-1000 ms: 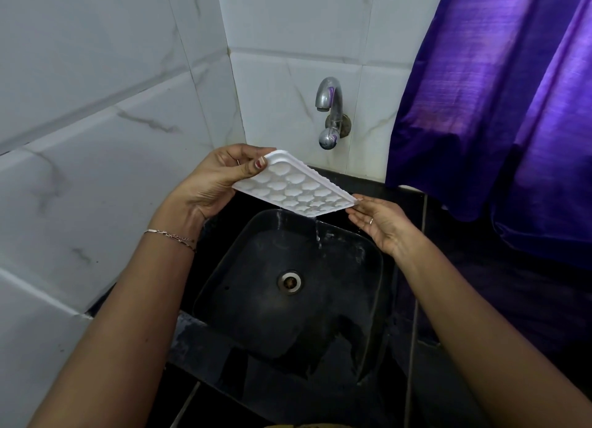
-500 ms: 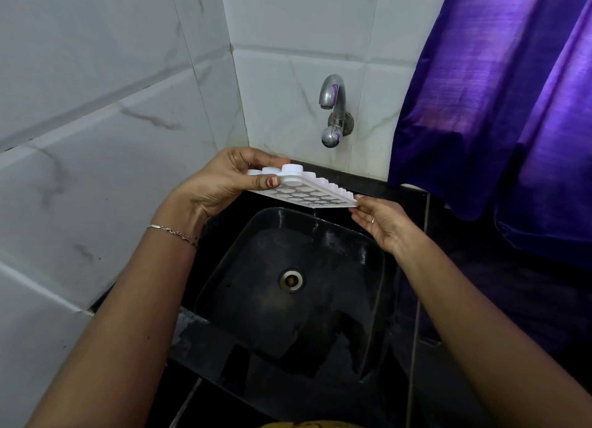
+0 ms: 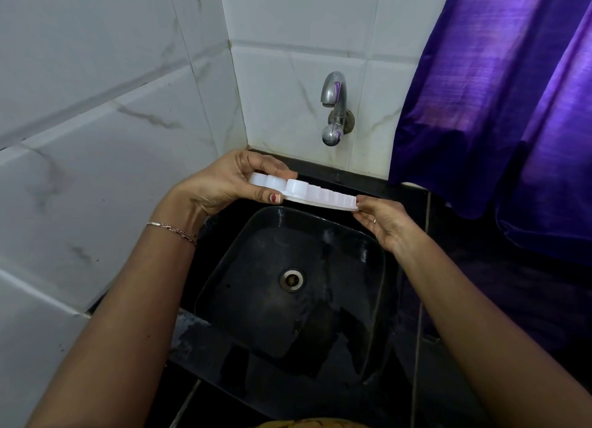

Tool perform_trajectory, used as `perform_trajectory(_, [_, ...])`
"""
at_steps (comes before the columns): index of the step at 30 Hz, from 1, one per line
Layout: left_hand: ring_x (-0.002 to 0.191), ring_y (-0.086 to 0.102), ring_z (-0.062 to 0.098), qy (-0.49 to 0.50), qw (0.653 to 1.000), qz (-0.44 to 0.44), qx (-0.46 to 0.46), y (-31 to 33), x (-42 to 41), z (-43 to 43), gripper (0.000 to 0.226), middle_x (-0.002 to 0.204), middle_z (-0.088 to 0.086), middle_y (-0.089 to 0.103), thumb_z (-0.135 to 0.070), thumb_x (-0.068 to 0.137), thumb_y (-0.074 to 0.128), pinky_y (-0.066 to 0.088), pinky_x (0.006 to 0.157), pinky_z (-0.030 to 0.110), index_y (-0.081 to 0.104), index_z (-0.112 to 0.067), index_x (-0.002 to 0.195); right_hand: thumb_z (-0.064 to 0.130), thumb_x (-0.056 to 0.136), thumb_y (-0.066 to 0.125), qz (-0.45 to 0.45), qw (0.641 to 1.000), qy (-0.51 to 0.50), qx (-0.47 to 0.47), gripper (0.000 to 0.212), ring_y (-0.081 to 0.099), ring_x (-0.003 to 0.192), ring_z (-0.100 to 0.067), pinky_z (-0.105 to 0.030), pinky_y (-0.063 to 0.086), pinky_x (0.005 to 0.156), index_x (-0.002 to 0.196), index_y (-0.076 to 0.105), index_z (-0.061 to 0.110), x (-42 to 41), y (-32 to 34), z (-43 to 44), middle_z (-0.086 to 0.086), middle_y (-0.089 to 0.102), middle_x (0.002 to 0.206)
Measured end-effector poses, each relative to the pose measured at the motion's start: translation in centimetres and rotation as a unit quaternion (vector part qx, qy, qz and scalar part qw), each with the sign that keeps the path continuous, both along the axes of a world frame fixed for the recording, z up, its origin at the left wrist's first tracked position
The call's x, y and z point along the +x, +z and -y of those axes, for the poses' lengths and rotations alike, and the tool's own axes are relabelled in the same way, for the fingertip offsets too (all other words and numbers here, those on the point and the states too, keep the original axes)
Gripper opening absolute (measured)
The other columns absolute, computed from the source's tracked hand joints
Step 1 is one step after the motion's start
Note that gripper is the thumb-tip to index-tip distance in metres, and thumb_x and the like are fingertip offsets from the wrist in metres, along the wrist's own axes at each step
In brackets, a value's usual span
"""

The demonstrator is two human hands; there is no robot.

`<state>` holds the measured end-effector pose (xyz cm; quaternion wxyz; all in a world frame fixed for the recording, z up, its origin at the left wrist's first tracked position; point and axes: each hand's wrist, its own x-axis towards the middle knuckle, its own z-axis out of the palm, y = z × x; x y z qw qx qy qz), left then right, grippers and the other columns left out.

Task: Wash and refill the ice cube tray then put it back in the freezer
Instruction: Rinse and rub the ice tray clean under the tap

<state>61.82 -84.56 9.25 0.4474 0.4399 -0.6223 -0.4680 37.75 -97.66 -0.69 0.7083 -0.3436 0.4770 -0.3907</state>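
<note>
White marbled wall tiles (image 3: 96, 113) are filling the left side and upper middle of the frame, meeting in one corner. Coming up from the lower left, one bare forearm is wearing a single thin chain bracelet (image 3: 173, 229) at the wrist. The left hand (image 3: 221, 184), left of centre, is closing around the left end of the one white ice cube tray (image 3: 307, 192): its fingers are curling over the far edge while the thumb, with a red-painted nail, is pressing the near edge. The tray is hanging in the air above the back rim of the sink, seen nearly edge-on with its rounded cup bottoms facing up, so it is lying upside down and sloping slightly down toward the right; the cups along the near edge are too blurred to count. Below it, one black square sink (image 3: 368, 257) is taking up the centre of the frame, with one round metal drain (image 3: 292, 278) in its middle and a wet sheen on its walls. Above the tray, in the upper middle, one chrome tap (image 3: 334, 107) is sticking out of the tiled wall, with no water visible at its spout. Right of centre, the right hand (image 3: 384, 219), wearing one ring, is pinching the tray's right corner between narrow fingertips. One purple curtain (image 3: 499, 107) is hanging across the upper right.
</note>
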Motion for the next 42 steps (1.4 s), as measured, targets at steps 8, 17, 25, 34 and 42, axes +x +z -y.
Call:
perform_trajectory(8, [0.098,0.065,0.01,-0.032,0.999,0.032,0.014,-0.3,0.2,-0.3,0.047,0.097,-0.01,0.071,-0.037,0.044,0.095,0.049,0.085,0.02,0.08,-0.029,0.087,-0.015,0.078,0.06,-0.008,0.999,-0.04,-0.009,0.022,0.067,0.089,-0.021,-0.021,0.056,0.066,0.093,0.066,-0.001,0.0,0.6,-0.1,-0.015,0.068,0.098])
perform_trajectory(17, [0.095,0.069,0.015,0.048,0.992,-0.113,-0.001,-1.4,0.2,-0.1,0.044,0.1,0.002,0.075,-0.023,0.053,0.091,0.053,0.083,0.024,0.079,-0.015,0.095,0.005,0.085,0.064,0.01,0.999,-0.037,-0.006,0.015,0.068,0.095,-0.02,-0.024,0.055,0.076,0.1,0.066,0.003,-0.4,1.2,0.0,-0.012,0.07,0.098])
perform_trajectory(25, [0.089,0.071,0.022,0.256,0.933,-0.245,0.063,-3.5,0.0,0.0,0.027,0.098,0.006,0.074,-0.028,0.1,0.048,0.058,0.078,0.037,0.066,-0.009,0.108,0.01,0.091,0.057,-0.083,0.993,-0.006,-0.083,0.02,0.057,0.08,-0.009,-0.024,0.045,0.072,0.109,0.058,0.018,0.4,1.7,0.1,0.0,0.065,0.097])
perform_trajectory(34, [0.097,0.069,0.027,0.336,0.876,-0.317,0.141,-6.4,-0.2,-0.7,0.035,0.105,0.007,0.073,-0.031,0.106,0.032,0.056,0.078,0.045,0.063,-0.015,0.111,-0.008,0.09,0.052,-0.015,0.998,0.017,-0.058,0.034,0.064,0.091,-0.013,-0.023,0.05,0.08,0.12,0.055,0.008,-0.3,1.6,-0.8,-0.005,0.068,0.104])
perform_trajectory(42, [0.099,0.066,0.03,0.348,0.816,-0.418,0.198,-9.1,-1.6,-0.6,0.034,0.101,0.012,0.073,-0.032,0.104,0.036,0.059,0.073,0.048,0.061,-0.009,0.112,0.018,0.096,0.055,-0.024,0.999,0.043,-0.013,0.021,0.067,0.098,-0.019,-0.032,0.054,0.08,0.115,0.064,0.015,-2.3,-0.1,-3.3,-0.005,0.071,0.108])
